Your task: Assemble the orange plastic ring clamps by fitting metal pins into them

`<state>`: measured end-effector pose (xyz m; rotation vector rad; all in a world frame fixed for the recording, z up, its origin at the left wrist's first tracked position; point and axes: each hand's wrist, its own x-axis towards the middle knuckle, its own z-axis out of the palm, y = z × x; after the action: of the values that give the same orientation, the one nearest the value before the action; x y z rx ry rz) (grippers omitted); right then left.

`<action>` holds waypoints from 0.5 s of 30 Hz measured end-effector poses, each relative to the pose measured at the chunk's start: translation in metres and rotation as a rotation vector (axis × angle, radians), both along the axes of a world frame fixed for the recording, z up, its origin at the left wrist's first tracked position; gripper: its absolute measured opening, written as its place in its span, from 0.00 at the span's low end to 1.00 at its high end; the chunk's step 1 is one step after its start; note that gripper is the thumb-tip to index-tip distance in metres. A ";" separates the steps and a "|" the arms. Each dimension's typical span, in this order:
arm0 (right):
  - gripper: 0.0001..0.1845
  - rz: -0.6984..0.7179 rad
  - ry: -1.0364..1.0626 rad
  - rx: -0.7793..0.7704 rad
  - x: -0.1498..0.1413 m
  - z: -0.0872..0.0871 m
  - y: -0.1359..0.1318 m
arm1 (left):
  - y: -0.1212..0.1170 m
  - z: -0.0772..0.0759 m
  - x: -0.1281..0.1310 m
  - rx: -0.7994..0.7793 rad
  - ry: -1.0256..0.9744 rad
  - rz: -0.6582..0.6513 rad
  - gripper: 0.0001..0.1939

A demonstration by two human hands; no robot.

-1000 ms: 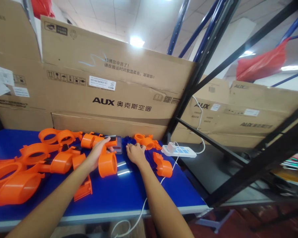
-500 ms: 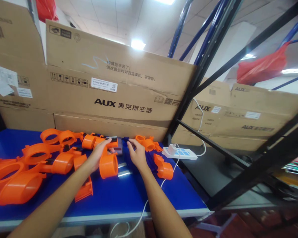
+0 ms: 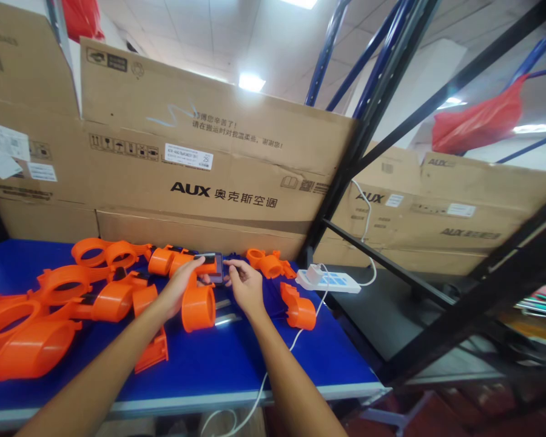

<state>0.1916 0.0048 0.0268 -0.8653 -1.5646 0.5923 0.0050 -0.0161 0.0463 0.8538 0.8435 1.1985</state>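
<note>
My left hand (image 3: pixel 182 286) is wrapped round an orange plastic part with a short ring (image 3: pixel 199 308) hanging from it, a black strip (image 3: pixel 204 259) on its upper arm. Just right of that part, my right hand (image 3: pixel 246 285) is closed in a pinch, fingertips pointing toward it; whatever they hold is too small to make out. Between the hands, a dark flat device with a screen (image 3: pixel 218 276) lies partly covered behind the held part. More orange ringed parts (image 3: pixel 68 284) are heaped left of my left hand. Another orange part (image 3: pixel 300 312) lies right of my right forearm.
Blue covering (image 3: pixel 200 370) spans the tabletop. A white power strip (image 3: pixel 330 281) sits at its right edge, its white cable (image 3: pixel 267 371) running down over the front. Behind stands a cardboard wall (image 3: pixel 236 224); a black metal post (image 3: pixel 341 188) rises at the right.
My right hand has shifted left, bringing its fingertips closer to the held orange part, and its fingers have drawn together. My left hand keeps its grip almost in place.
</note>
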 end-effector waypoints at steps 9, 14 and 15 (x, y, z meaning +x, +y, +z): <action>0.14 -0.066 -0.013 0.102 -0.009 -0.001 -0.006 | 0.004 -0.009 0.004 0.080 0.008 0.034 0.19; 0.11 -0.128 -0.189 0.240 -0.010 -0.002 -0.012 | 0.000 -0.008 0.007 0.127 0.040 0.052 0.19; 0.12 -0.128 -0.189 0.246 -0.010 -0.002 -0.013 | 0.000 -0.008 0.007 0.131 0.042 0.054 0.19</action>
<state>0.1814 -0.0079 0.0248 -0.8445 -1.6954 0.2246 0.0124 -0.0166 0.0387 0.9708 0.8328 1.2979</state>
